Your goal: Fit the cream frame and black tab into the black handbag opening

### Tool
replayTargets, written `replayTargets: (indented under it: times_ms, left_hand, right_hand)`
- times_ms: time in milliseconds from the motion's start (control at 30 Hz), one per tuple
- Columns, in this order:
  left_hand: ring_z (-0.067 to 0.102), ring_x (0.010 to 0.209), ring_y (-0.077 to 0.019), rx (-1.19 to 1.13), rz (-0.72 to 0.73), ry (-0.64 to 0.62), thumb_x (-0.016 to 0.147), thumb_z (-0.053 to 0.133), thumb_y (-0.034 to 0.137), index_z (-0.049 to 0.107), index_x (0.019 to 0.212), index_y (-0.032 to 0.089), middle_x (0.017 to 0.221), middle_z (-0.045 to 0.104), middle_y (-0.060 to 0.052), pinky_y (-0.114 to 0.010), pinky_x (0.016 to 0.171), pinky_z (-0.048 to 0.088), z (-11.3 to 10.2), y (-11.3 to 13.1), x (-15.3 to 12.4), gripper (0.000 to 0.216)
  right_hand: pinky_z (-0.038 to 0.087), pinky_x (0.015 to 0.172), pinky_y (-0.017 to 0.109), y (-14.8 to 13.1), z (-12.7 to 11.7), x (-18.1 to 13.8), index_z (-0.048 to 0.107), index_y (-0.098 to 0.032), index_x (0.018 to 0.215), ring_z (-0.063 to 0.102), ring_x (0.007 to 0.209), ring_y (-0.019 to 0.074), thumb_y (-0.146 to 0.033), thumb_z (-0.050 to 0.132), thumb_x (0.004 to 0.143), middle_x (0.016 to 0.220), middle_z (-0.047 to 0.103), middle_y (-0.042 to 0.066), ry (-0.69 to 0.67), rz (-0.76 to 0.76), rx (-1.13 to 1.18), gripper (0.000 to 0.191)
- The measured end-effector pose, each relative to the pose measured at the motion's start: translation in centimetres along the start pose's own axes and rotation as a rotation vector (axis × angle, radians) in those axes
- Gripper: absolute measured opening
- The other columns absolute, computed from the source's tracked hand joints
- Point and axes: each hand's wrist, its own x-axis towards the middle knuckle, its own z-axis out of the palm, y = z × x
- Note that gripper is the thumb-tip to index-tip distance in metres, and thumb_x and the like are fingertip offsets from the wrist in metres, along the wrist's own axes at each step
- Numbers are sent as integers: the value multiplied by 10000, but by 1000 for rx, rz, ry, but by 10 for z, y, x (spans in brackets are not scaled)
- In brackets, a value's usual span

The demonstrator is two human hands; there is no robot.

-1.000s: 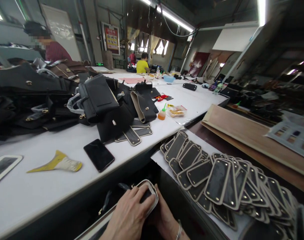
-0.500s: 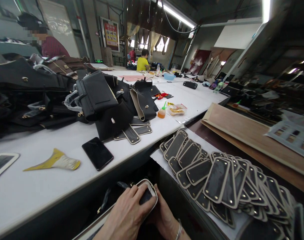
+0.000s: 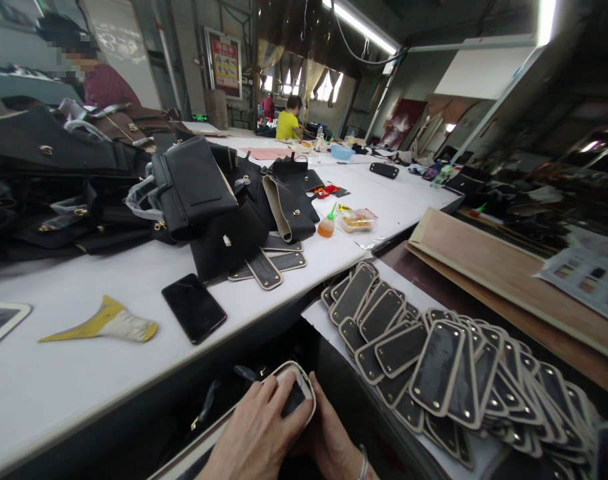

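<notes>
A long black leather panel with a cream edge (image 3: pixel 298 389) lies below the table's edge at the bottom of the view. My left hand (image 3: pixel 257 433) presses flat on top of its rounded end, fingers spread over it. From the right side and underneath, my right hand (image 3: pixel 334 440) grips the same end; a bracelet sits on its wrist. A fanned pile of several similar cream-edged black panels (image 3: pixel 434 360) with small rivets lies just to the right of my hands.
The white table (image 3: pixel 59 373) carries a black phone (image 3: pixel 194 308), a yellow scraper (image 3: pixel 104 321), a heap of black handbags (image 3: pixel 194 187), and an orange glue bottle (image 3: pixel 327 225). Wooden boards (image 3: pixel 494 267) lie at the right. A person in red works at far left; another in yellow sits far back.
The view has shifted slightly. My hands stay on the panel's end, with the left fingers sliding a little over it.
</notes>
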Motion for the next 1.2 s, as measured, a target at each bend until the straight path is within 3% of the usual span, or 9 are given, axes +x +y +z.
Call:
replayTargets:
  times_ms: [200,433,667,900,1033,1200]
  left_hand:
    - [465,1272,-341,-30,22,15,854,439,254,371,1437,80,1519,358,-163,-479,1019,436,14,-7,-3,612]
    - [563,1120,-266,-134,-6,93,718,542,179,548,1241,184,1361,539,-84,-407,1000,457,4,-12,3,523]
    - [598,971,-242,-138,-34,186,716,495,103,593,1072,208,1291,526,-54,-368,862,499,3,-12,1,384]
    - [571,978,-257,-90,94,170,851,534,286,573,1081,197,1137,623,-67,-436,860,446,-2,-18,-1,250]
    - [577,957,-241,-149,68,180,868,499,201,601,997,198,1090,643,-53,-424,851,443,-15,-19,0,164]
    - [592,1007,-242,-305,-15,260,850,458,101,614,1082,195,1152,626,-87,-373,849,466,-20,-32,14,295]
  right_hand:
    - [496,806,416,-2,4,-1,713,-221,1048,639,958,295,-735,574,732,919,730,76,56,-47,-58,620]
    - [490,838,385,-18,14,-9,718,-202,1028,625,974,274,-630,679,724,931,722,58,75,-107,-78,526]
    - [457,909,370,-32,17,-16,701,-193,1091,613,1021,241,-545,610,842,1023,717,62,-12,-135,-222,440]
    - [346,1082,374,-47,20,-23,650,-203,1212,482,1271,240,-556,588,857,1267,635,61,-42,-264,-519,504]
    - [332,1095,385,-54,22,-27,636,-226,1234,436,1314,249,-627,551,843,1303,613,55,-16,-238,-645,567]
    - [356,1068,379,-62,31,-32,629,-230,1246,444,1303,259,-659,510,845,1282,623,54,-1,-224,-783,599]
